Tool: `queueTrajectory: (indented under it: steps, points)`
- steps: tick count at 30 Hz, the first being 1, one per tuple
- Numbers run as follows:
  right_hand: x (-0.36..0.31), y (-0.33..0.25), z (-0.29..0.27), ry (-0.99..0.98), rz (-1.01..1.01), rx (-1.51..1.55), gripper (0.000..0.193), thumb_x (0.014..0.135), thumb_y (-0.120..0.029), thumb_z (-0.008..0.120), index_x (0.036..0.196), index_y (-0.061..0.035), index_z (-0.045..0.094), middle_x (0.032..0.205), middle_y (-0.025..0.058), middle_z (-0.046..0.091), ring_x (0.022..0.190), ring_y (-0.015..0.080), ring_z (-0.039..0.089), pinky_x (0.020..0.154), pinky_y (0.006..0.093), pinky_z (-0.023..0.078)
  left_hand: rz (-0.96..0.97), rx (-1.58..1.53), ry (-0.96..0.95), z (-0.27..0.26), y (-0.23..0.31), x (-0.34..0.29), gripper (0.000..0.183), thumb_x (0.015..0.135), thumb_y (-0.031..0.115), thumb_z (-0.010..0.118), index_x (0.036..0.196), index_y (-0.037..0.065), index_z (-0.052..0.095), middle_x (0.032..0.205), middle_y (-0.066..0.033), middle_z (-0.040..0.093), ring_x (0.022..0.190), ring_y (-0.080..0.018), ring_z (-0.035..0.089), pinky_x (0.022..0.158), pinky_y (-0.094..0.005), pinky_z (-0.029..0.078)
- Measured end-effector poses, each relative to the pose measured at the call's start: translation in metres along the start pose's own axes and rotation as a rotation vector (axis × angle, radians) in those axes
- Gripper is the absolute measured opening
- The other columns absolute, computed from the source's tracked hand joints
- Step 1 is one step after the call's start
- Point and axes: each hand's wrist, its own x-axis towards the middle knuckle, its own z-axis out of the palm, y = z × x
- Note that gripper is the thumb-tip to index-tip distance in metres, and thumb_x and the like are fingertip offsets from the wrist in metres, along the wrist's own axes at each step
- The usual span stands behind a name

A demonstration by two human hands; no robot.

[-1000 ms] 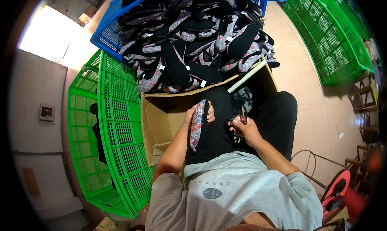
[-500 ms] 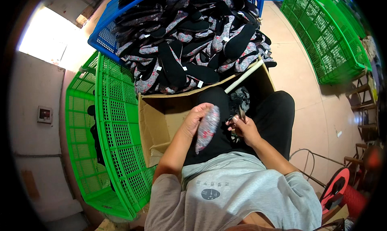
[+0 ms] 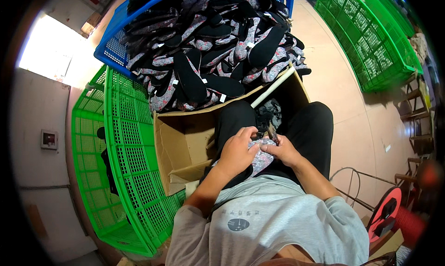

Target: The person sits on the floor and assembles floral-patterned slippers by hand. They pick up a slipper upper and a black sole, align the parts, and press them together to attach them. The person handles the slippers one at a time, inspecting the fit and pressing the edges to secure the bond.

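A grey floral fabric slipper (image 3: 262, 161) lies over my lap between my two hands. My left hand (image 3: 237, 151) is closed on its upper part, with bent fingers. My right hand (image 3: 285, 151) presses its thumb against the slipper from the other side. A small dark metal tool, apparently thread snips (image 3: 272, 133), sticks up out of that same hand; its lower part is hidden by the fingers. Beyond my knees rises a heap of matching slippers (image 3: 189, 76) with black soles and small white tags.
A blue crate (image 3: 107, 49) holds the heap. An open cardboard box (image 3: 172, 136), crossed by a pale tube (image 3: 273, 87), sits around my knees. Green crates stand to the left (image 3: 132, 159) and far right (image 3: 359, 43). A red spool (image 3: 410, 226) is at the lower right.
My left hand has moved right and down, bringing the slipper across to my right hand. Both hands now meet on it, where they were apart before.
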Motion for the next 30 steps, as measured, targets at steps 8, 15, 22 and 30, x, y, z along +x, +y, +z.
queueTrajectory:
  steps: [8,15,22,30]
  points:
    - [-0.003,-0.025,-0.051,0.576,-0.375,0.309,0.028,0.085,-0.014,0.071,0.108,-0.0025,0.059,0.094,0.0048,0.065,0.081,0.0131,0.063,0.078,0.0288,0.052,0.314,-0.202,0.369,-0.007,0.023,-0.017,0.016,0.081,-0.004,0.068,0.096,-0.001,0.063,0.099,-0.0151,0.065,0.09,-0.0267,0.063,0.082,-0.0326,0.05]
    - [-0.038,-0.064,-0.082,0.742,-0.683,-0.098,0.027,0.084,-0.008,0.071,0.107,0.0004,0.059,0.094,0.0032,0.063,0.081,0.0086,0.058,0.077,0.0236,0.05,0.072,-0.519,-0.099,0.037,0.012,-0.008,0.036,0.088,0.007,0.065,0.123,0.001,0.058,0.125,-0.0123,0.057,0.116,-0.0216,0.056,0.1,-0.0333,0.045]
    - [-0.057,-0.058,-0.057,0.594,-0.579,-0.476,0.025,0.078,-0.006,0.075,0.1,-0.0016,0.063,0.088,0.001,0.062,0.077,0.0074,0.055,0.07,0.0217,0.048,-0.37,-1.274,-0.142,0.079,0.0,0.019,0.042,0.099,0.022,0.058,0.131,-0.004,0.049,0.13,-0.0111,0.055,0.122,-0.0188,0.051,0.11,-0.0326,0.035]
    - [-0.061,-0.052,-0.065,0.293,-0.638,-0.489,0.036,0.073,-0.009,0.082,0.104,-0.0015,0.064,0.1,0.0103,0.067,0.095,0.0175,0.064,0.087,0.0282,0.049,-0.361,-1.442,-0.084,0.08,0.017,0.013,0.032,0.099,0.027,0.059,0.12,0.002,0.057,0.118,-0.0055,0.061,0.112,-0.016,0.054,0.106,-0.0328,0.036]
